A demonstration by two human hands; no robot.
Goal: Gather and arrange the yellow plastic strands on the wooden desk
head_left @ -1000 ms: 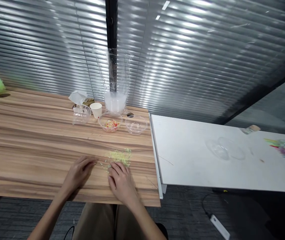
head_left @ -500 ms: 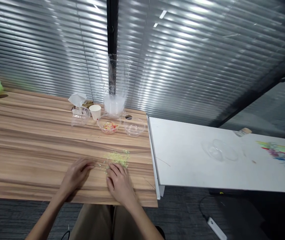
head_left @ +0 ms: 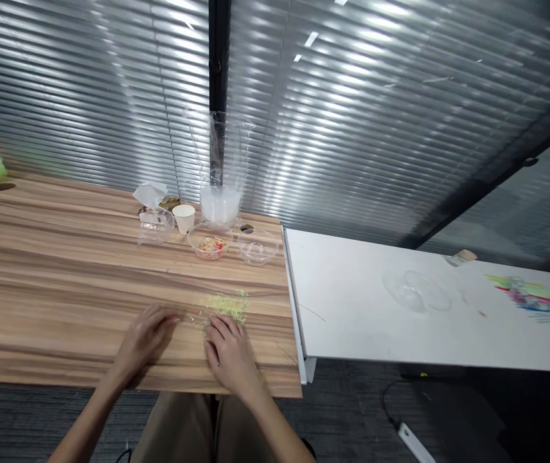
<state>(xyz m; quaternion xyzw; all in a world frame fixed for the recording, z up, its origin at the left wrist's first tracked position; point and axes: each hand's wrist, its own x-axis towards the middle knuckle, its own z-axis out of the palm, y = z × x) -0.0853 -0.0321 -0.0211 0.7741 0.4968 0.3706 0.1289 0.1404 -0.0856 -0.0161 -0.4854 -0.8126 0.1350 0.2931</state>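
Observation:
A loose pile of thin yellow-green bits (head_left: 229, 303) lies on the wooden table. My right hand (head_left: 227, 347) rests at the pile's near edge, fingertips touching the bits, fingers curved together; whether anything is under them is hidden. To the left of the pile, my left hand (head_left: 147, 334) is over the table with thumb and fingers pinched, and what they hold is too small to make out. Behind the pile stands a clear bowl (head_left: 198, 239) with small red and yellow pieces (head_left: 213, 245) in it. Beside it on the right is another clear bowl (head_left: 257, 249).
At the back of the wooden table (head_left: 63, 257) stand a paper cup (head_left: 184, 218), a clear container (head_left: 155, 226) and a bag of stacked clear cups (head_left: 220, 204). The white table (head_left: 352, 321) on the right holds clear lids (head_left: 417, 290) and coloured strips (head_left: 530, 297).
The camera view has shifted slightly. My hands have hardly moved; the left is still beside the pile and the right still at its near edge.

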